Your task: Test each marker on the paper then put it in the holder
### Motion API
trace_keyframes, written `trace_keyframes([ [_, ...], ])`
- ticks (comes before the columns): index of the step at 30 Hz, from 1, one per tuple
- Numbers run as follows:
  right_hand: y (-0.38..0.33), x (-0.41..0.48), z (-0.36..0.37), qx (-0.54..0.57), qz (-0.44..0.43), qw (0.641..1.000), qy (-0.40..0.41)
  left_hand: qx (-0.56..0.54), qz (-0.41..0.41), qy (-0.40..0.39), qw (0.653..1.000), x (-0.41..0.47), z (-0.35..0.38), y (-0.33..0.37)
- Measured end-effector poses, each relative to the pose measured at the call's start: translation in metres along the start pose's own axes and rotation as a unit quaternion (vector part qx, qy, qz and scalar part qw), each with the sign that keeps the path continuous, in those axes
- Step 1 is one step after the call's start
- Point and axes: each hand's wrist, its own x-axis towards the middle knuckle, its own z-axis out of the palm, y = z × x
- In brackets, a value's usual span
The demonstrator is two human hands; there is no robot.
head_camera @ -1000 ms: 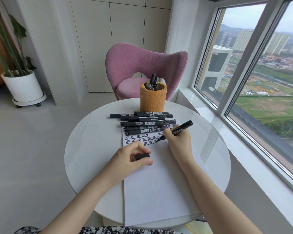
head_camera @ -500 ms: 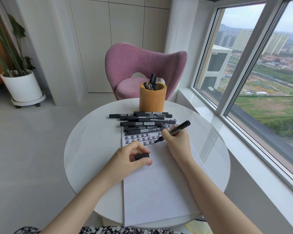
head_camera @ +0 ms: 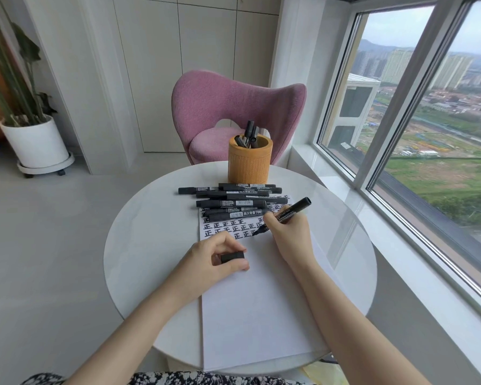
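- The right hand (head_camera: 288,234) is clamped on a black marker (head_camera: 285,216) in a writing grip, tip down on the paper (head_camera: 261,315) by the rows of test characters near the table's (head_camera: 139,245) far edge.
- The left hand (head_camera: 215,259) pinches the cap (head_camera: 232,257) (probably ready for recapping), steadying the sheet.
- Untested markers (head_camera: 231,202) lie heaped before the wooden holder (head_camera: 249,163).

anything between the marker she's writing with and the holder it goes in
Yes: the pile of markers lies on the table between the marker in the right hand and the holder; lifting over it avoids them.
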Motion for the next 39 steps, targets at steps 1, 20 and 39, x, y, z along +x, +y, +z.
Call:
trace_keyframes([
  [1,0.0,0.0,0.0,-0.002,-0.001,1.0,0.002,0.001,0.0,0.001,1.0,0.0,0.0,0.0],
  [20,-0.002,0.004,-0.005,0.081,0.045,0.995,0.046,-0.032,0.01,0.009,0.999,0.002,0.0,-0.002],
  [39,-0.033,-0.033,0.004,0.214,0.064,0.974,-0.043,-0.118,0.025,0.111,0.986,0.006,-0.005,-0.001],
])
